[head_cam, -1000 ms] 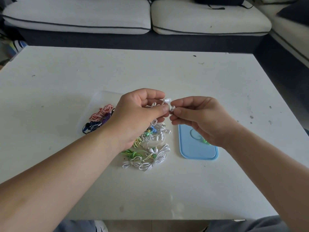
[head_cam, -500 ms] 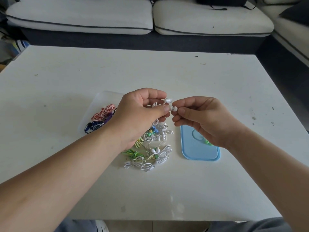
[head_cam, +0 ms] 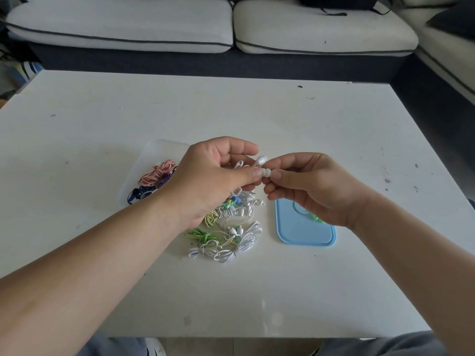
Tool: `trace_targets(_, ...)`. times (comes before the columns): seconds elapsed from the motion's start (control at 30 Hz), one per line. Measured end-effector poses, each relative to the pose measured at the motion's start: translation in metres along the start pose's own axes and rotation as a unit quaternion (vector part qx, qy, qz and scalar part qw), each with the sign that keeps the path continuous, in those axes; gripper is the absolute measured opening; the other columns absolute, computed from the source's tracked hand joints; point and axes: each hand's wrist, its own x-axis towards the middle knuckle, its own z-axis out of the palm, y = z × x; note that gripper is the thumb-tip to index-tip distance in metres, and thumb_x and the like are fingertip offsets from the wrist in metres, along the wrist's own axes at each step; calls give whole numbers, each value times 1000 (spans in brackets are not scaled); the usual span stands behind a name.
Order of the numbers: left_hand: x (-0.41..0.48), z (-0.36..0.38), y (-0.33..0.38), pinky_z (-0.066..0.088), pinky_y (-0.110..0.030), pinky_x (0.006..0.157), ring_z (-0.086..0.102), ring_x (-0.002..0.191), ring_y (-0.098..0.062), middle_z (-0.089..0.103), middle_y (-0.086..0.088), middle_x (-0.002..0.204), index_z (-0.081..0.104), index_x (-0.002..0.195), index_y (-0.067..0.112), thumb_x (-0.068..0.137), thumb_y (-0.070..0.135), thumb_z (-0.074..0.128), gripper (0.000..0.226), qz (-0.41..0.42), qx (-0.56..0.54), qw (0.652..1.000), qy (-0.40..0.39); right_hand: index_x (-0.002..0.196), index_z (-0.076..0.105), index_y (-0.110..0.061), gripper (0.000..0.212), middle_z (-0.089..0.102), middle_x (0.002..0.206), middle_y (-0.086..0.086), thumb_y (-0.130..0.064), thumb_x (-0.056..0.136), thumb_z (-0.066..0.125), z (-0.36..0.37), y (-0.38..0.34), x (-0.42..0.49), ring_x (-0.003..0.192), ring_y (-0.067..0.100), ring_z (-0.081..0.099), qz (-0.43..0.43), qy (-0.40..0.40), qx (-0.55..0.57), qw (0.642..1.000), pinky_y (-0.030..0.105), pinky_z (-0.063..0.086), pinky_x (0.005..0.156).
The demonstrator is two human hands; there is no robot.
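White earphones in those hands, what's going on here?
A person holds one set of white earphones above the table. The left hand grips the cable, and the right hand pinches an earbud. Underneath lies a pile of bundled earphones, white, green and yellow. A clear container beside it holds a few more, and a blue lid lies on the other side.

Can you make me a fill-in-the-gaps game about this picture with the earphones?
1. The left hand and the right hand hold two small ____ earbuds between them.
2. The flat lid on the table is coloured ____.
3. The pile of bundled earphones lies to the ____ of that lid.
Missing words: white, blue, left.
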Motion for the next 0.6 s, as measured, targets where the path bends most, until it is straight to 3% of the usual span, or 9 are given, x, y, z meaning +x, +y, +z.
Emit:
trace_targets(0.33, 3, 0, -3, 61, -34, 76, 76, 81, -30, 78, -14, 91, 73, 111, 11, 82, 0, 81, 31, -30, -21, 999, 11, 103, 72, 1, 25, 71, 87, 18, -2, 78, 70, 0, 1, 2, 74, 25, 72, 18, 29, 30, 999, 30, 61, 70)
trace_targets(0.6, -4, -3, -2, 59, -29, 61, 76, 77, -20, 74, -14, 95, 73, 110, 10, 86, -3, 78, 28, -62, -27, 996, 63, 110, 68, 12, 24, 71, 93, 21, -6, 94, 67, 16, 6, 7, 75, 27, 69, 55, 61, -15, 997, 33, 62, 70)
